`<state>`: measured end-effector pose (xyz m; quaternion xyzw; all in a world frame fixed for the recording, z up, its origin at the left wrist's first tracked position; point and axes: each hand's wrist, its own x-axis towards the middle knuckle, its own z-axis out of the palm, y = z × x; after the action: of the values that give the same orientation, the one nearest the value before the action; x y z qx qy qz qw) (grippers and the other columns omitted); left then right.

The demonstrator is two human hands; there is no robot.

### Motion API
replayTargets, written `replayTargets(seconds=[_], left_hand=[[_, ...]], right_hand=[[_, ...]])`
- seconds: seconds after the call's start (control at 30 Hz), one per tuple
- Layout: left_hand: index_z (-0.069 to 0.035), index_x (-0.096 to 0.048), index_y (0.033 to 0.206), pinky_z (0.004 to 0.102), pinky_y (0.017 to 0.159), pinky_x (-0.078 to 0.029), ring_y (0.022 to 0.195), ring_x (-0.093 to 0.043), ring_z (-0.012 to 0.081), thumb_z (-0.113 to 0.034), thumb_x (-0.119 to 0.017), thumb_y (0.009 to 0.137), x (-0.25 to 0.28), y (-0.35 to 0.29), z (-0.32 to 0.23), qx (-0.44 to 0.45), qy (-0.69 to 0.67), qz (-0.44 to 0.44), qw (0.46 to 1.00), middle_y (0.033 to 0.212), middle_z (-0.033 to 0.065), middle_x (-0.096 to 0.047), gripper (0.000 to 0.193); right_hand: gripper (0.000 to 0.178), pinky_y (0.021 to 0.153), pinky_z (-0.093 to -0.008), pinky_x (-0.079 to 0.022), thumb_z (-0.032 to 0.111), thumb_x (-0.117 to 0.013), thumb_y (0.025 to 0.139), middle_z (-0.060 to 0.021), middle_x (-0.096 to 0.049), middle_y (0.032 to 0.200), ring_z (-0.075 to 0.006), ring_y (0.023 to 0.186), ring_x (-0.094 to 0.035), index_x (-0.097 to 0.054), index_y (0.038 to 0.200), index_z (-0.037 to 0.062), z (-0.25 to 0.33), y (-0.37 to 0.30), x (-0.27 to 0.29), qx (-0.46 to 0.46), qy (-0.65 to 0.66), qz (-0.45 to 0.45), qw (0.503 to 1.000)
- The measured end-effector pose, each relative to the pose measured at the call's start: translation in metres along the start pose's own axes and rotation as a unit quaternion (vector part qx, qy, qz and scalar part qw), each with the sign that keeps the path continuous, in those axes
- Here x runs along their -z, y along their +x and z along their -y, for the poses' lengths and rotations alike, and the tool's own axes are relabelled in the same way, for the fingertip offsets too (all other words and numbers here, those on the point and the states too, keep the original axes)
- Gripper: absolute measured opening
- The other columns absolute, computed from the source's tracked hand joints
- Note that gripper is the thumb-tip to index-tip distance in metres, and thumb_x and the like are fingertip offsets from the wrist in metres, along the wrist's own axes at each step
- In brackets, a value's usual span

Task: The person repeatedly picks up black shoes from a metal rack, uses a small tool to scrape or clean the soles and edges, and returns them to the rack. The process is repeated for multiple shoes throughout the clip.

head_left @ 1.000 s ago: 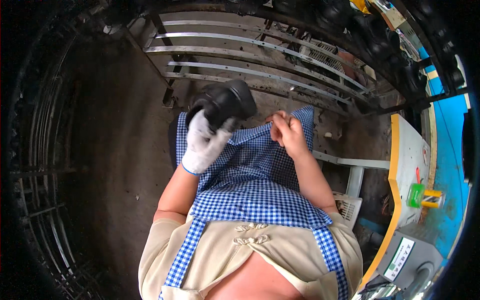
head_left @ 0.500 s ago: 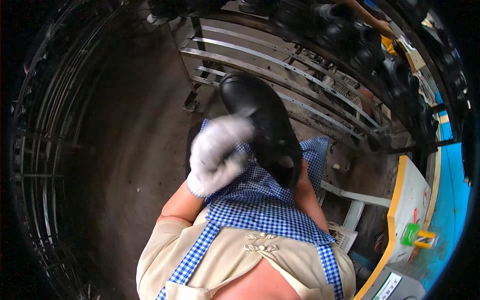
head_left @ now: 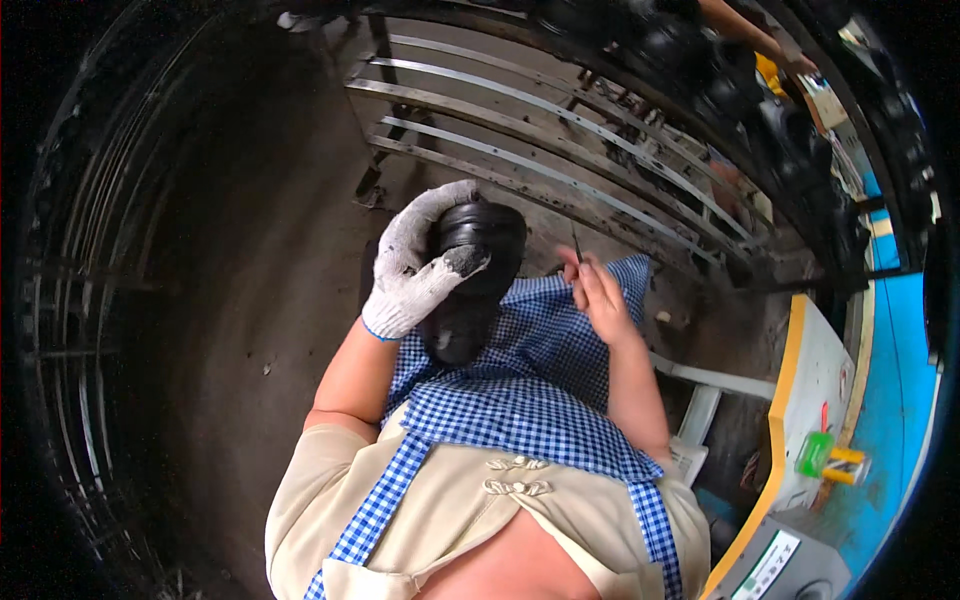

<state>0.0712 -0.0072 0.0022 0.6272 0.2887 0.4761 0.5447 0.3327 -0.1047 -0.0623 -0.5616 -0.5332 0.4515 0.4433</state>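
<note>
Black shoe: The black shoe (head_left: 503, 245) is up over the lap, in front of the blue checked apron (head_left: 500, 405). It tips a bit and its low end is near the cloth.
Gloved left hand: The left hand (head_left: 405, 270), in a white glove, grips the shoe from the side. The thumb (head_left: 465, 260) has a dark tip and lies across the shoe.
Bare right hand: The right hand (head_left: 603, 300) is near the shoe but does not touch it. Its fingers seem to pinch a thin dark tool (head_left: 576, 240) that points up. What kind it is, one cannot tell.
Good holding: A firm grip helps, so the shoe does not twist. The thumb should keep away from the tool's tip, as it may be sharp. Slow, small moves would be safest.
Apron cloth: It bunches up below both hands, so the tip could snag it.
Metal rack: The metal rack (head_left: 430, 98) is past the shoe, and a hand swung too far might bump it.
Dark shoes: More dark shoes (head_left: 740, 95) sit up high at the right, near another person's arm (head_left: 745, 30).
White board: The white board (head_left: 825, 345) with a yellow edge is on the right, apart from the elbow. A green jar (head_left: 815, 453) is beside it.
</note>
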Motion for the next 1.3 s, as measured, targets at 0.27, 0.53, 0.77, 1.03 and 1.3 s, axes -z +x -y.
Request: replayTargets(seconds=[0.27,0.53,0.77,1.03,1.3], left_hand=[[0.000,-0.055,0.127,0.0340,0.099,-0.043,0.110,-0.057,0.0199,-0.033,-0.079,0.069,-0.010,-0.006,-0.007,0.069,0.025,0.082,0.994,0.117,0.0093,-0.059,0.071],[0.003,-0.055,0.124,0.0329,0.092,-0.049,0.103,-0.062,0.0202,-0.023,-0.079,0.072,-0.015,-0.006,-0.006,0.042,-0.008,0.086,0.995,0.112,0.0127,-0.064,0.063],[0.003,-0.054,0.125,0.0329,0.094,-0.048,0.105,-0.061,0.0197,-0.020,-0.078,0.071,-0.015,-0.003,-0.004,0.063,0.008,0.095,0.993,0.113,0.0125,-0.064,0.063],[-0.001,-0.057,0.124,0.0335,0.098,-0.044,0.108,-0.058,0.0197,-0.026,-0.079,0.065,-0.013,-0.006,-0.002,0.096,-0.015,0.083,0.992,0.116,0.0081,-0.061,0.068],[0.001,-0.056,0.125,0.0323,0.096,-0.045,0.107,-0.059,0.0188,-0.025,-0.078,0.069,-0.015,-0.002,-0.002,0.076,-0.005,0.080,0.994,0.115,0.0103,-0.062,0.066]], right_hand=[[0.038,0.050,-0.0308,-0.045,0.002,-0.068,0.083,-0.0063,-0.059,0.080,-0.0178,0.056,-0.054,-0.069,0.118,0.0171,0.115,-0.004,-0.004,0.309,-0.278,0.029,0.909],[0.041,0.046,-0.0311,-0.043,0.000,-0.069,0.077,-0.0069,-0.056,0.074,-0.0184,0.053,-0.054,-0.071,0.115,0.0165,0.128,0.002,-0.001,0.327,-0.343,0.025,0.880],[0.040,0.047,-0.0310,-0.043,-0.001,-0.070,0.076,-0.0069,-0.056,0.074,-0.0185,0.054,-0.054,-0.072,0.112,0.0165,0.125,0.000,-0.002,0.302,-0.357,0.010,0.884],[0.043,0.049,-0.0317,-0.045,0.000,-0.070,0.074,-0.0061,-0.056,0.074,-0.0187,0.056,-0.057,-0.072,0.112,0.0190,0.131,-0.008,0.016,0.271,-0.406,0.012,0.873],[0.038,0.053,-0.0327,-0.049,0.008,-0.070,0.082,-0.0065,-0.059,0.077,-0.0186,0.058,-0.058,-0.067,0.119,0.0155,0.100,0.007,0.000,0.288,-0.286,-0.082,0.910]])
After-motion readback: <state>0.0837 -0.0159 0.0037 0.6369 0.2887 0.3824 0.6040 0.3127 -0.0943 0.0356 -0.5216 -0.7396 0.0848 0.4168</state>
